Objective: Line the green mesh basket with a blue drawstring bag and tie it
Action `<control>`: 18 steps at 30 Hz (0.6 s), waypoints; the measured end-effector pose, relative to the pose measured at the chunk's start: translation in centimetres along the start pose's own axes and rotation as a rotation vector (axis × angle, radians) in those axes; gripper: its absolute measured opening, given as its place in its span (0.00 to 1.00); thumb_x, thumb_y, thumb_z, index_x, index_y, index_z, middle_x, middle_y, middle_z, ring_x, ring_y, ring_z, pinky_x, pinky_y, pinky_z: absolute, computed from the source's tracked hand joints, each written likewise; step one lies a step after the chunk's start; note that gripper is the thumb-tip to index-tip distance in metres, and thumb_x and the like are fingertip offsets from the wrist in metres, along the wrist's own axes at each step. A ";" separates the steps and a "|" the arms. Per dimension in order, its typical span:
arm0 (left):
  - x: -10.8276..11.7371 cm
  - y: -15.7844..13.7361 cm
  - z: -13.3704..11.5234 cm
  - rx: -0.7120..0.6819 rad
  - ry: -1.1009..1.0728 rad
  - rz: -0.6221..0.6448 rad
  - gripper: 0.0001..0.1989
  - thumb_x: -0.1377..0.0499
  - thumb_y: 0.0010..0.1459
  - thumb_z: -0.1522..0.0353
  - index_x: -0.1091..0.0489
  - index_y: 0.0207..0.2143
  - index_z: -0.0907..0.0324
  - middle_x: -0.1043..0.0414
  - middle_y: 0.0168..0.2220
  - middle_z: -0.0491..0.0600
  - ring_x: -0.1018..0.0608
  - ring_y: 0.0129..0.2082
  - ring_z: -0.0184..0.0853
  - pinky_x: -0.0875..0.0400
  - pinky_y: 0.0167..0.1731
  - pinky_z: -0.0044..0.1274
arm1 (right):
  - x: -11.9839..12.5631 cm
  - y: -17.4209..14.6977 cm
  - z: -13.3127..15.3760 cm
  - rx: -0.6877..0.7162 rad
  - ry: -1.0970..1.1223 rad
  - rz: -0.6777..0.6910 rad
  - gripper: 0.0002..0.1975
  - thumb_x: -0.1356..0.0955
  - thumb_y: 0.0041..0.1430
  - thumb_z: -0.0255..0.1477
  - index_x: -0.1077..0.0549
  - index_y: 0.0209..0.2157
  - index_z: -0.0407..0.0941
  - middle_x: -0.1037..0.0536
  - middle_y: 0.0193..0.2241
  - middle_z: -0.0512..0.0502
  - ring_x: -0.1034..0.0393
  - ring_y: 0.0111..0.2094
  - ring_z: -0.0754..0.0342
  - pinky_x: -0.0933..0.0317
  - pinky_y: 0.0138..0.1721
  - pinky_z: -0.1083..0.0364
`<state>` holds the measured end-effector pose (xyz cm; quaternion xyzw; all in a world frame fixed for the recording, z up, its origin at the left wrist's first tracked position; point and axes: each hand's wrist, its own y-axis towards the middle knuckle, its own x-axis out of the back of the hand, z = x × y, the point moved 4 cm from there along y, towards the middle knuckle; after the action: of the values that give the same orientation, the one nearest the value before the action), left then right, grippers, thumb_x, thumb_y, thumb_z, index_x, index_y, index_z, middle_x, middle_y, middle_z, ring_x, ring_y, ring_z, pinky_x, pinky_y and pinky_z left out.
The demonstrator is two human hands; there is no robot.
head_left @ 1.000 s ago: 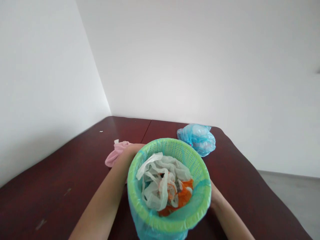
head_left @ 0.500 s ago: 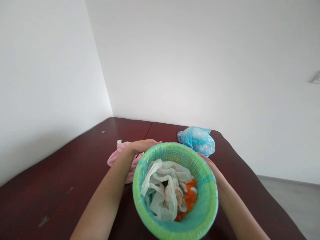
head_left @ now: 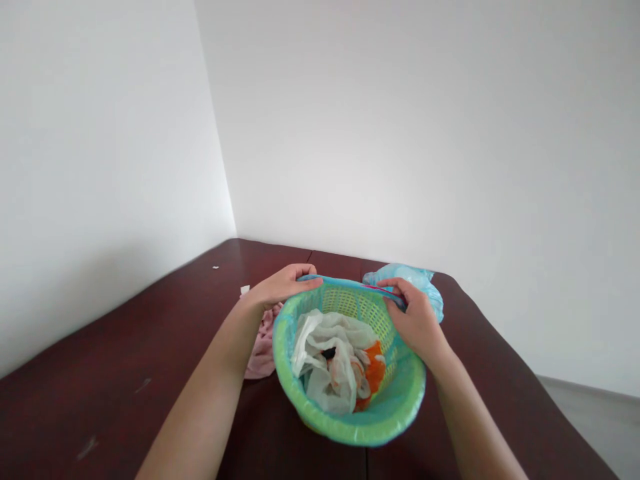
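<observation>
A green plastic basket (head_left: pixel 356 433) stands tilted toward me on the table, its wall full of small holes. Lining it is a thin blue plastic bag (head_left: pixel 345 283), folded over the rim. At the far left of the rim, my left hand (head_left: pixel 286 283) pinches the bag's edge between thumb and fingers. My right hand (head_left: pixel 414 313) grips the same edge at the far right, where a pink-red strip shows. Inside lie a crumpled white plastic bag (head_left: pixel 333 367) and some orange plastic (head_left: pixel 375 370), with a small black spot among them.
A bunched pink cloth (head_left: pixel 261 353) lies left of the basket, partly behind my left arm. Behind my right hand sits another crumpled blue bag (head_left: pixel 405 273). The dark red table (head_left: pixel 125 360) meets white walls at the left and back.
Both hands have come up from the basket's outer sides to its far rim and taken hold of the blue bag's edge. That edge is now pulled up a little above the rim.
</observation>
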<state>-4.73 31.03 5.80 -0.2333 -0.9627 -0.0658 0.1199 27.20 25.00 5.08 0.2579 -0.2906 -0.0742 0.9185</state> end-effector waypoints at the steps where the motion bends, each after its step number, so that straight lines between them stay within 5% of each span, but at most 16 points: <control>1: 0.5 -0.1 -0.1 -0.012 0.072 0.001 0.32 0.21 0.54 0.44 0.34 0.33 0.55 0.34 0.29 0.40 0.32 0.28 0.31 0.38 0.29 0.22 | 0.1 0.0 0.1 0.004 -0.029 0.007 0.19 0.30 0.64 0.31 0.14 0.53 0.49 0.20 0.33 0.50 0.29 0.33 0.49 0.37 0.39 0.50; 8: 4.3 0.4 -0.1 -0.086 0.463 -0.317 0.18 0.34 0.55 0.57 0.40 0.26 0.53 0.41 0.25 0.40 0.37 0.28 0.33 0.46 0.29 0.25 | 1.4 -0.7 2.1 -0.001 -0.219 0.182 0.09 0.30 0.61 0.29 0.21 0.43 0.51 0.27 0.25 0.54 0.33 0.26 0.51 0.47 0.30 0.52; 12: 5.9 -0.4 0.1 0.034 0.379 -0.288 0.12 0.34 0.50 0.57 0.27 0.28 0.55 0.28 0.26 0.42 0.28 0.29 0.36 0.36 0.29 0.25 | 2.9 -2.5 2.6 -0.028 -0.248 0.271 0.02 0.30 0.66 0.32 0.24 0.40 0.52 0.23 0.26 0.53 0.31 0.27 0.51 0.44 0.30 0.52; 18: 10.1 -1.8 2.3 0.130 0.106 -0.196 0.18 0.22 0.49 0.55 0.16 0.38 0.57 0.17 0.35 0.47 0.19 0.32 0.38 0.24 0.32 0.24 | 3.7 -2.4 3.5 0.016 -0.354 0.116 0.04 0.32 0.64 0.28 0.31 0.36 0.52 0.26 0.26 0.53 0.32 0.27 0.51 0.43 0.32 0.51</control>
<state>-14.74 34.22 6.09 -0.1259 -0.9754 -0.0271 0.1787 28.29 20.38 8.14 0.2311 -0.4626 -0.0630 0.8536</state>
